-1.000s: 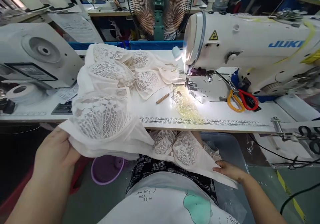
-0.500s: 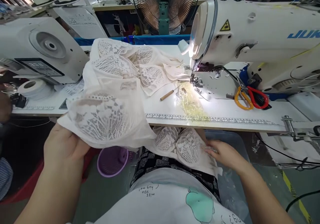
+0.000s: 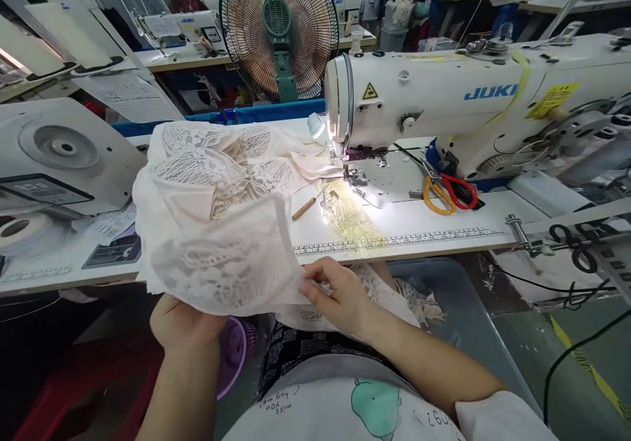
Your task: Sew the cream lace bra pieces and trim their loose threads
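Observation:
A white lace bra (image 3: 221,263) is stretched at the front edge of the sewing table, one cup facing up. My left hand (image 3: 190,326) grips its lower edge from below, the fingers partly hidden under the fabric. At the bra's right side my right hand (image 3: 340,293) pinches the edge between thumb and fingers. Part of the white lace fabric hangs over my lap, behind my right wrist. More white lace bras (image 3: 197,158) lie heaped on the table, with one piece reaching the needle area of the sewing machine (image 3: 419,99).
A wooden-handled tool (image 3: 304,208) lies near yellowish clear film (image 3: 350,217). Orange-and-red scissors (image 3: 446,191) rest right of the needle. A second machine (image 3: 64,152) stands left, a fan (image 3: 279,27) behind. Below are a purple basket (image 3: 234,355) and a grey-blue bin (image 3: 473,316).
My right hand has moved left and up from the fabric over my lap to the bra's right edge. My left hand has shifted right and lower. The camera view has turned right and up.

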Demonstrator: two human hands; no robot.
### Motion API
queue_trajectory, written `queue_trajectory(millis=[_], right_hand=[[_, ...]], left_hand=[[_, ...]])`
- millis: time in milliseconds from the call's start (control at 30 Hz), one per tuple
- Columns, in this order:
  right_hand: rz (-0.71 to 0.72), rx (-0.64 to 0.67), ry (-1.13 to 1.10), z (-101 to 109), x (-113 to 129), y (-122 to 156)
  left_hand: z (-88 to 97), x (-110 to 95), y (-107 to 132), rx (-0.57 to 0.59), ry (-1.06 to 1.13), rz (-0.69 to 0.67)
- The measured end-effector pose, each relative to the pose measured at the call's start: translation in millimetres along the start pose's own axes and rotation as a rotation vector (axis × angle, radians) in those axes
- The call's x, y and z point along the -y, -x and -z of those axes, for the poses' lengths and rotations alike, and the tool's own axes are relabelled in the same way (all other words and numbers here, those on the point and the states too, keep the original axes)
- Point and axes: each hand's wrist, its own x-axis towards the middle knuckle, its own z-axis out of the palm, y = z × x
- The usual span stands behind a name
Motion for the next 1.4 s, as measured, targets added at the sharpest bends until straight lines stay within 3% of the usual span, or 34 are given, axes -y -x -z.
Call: queue_trajectory(millis=[67, 167, 333, 533, 800, 1033, 1233, 1400], right_hand=[[-0.117, -0.045, -0.049, -3, -2, 2], [-0.181, -0.075, -0.101, -3, -2, 3], [-0.133, -0.057, -0.195, 1, 4, -2], [-0.103, -0.037, -0.134, 4, 7, -8], [-0.148, -0.029, -0.075, 6, 9, -8], [-0.190, -0.015, -0.058, 4, 6, -6], [-0.215, -0.076, -0.013, 2, 4, -7], [-0.238, -0.165, -0.030, 5, 2, -7]], left_hand=[[-4.5, 5, -2, -0.084, 0.089, 0.066], [-5.6, 10, -8, -0.114, 0.170, 0.124], [-1.4, 20, -12, 0.036, 0.104, 0.123], [-6.1, 23, -7, -0.025, -0.025, 0.087], [-8.7, 24, -3, -0.089, 0.022, 0.087], [-4.1, 24, -5, -0.012, -0.093, -0.018], [-8.1, 24, -2, -0.054, -0.034, 0.066], [9.1, 34, -5, 0.079, -0.078, 0.136]])
